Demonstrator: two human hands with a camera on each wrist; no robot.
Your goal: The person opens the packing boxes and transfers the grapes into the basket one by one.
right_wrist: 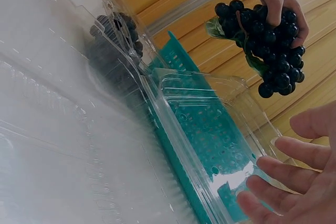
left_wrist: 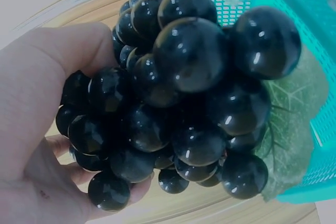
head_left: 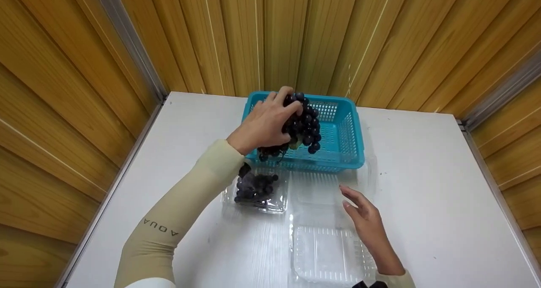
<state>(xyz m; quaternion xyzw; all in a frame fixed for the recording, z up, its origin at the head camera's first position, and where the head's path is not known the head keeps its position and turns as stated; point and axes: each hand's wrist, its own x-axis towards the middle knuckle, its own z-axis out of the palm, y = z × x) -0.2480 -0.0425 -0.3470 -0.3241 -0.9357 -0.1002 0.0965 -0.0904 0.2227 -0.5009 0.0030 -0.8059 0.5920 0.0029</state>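
Note:
A bunch of dark grapes (head_left: 307,125) with a green leaf (left_wrist: 294,124) is gripped from above by my left hand (head_left: 270,121), its fingers curled round the grapes. In the right wrist view the bunch (right_wrist: 270,45) hangs above the turquoise basket (head_left: 357,148). My right hand (head_left: 365,220) has its fingers spread loosely and holds nothing. It is beside an open clear plastic clamshell box (head_left: 325,254), whose other half lies toward the basket. Left of that, a second clear box (head_left: 277,203) contains more dark grapes (head_left: 255,186).
The basket stands at the back of the white table (head_left: 422,186), close to the wood-patterned back wall (head_left: 287,38). Similar panels rise at left and right, with grey metal strips (head_left: 131,42) along the corners and table edges.

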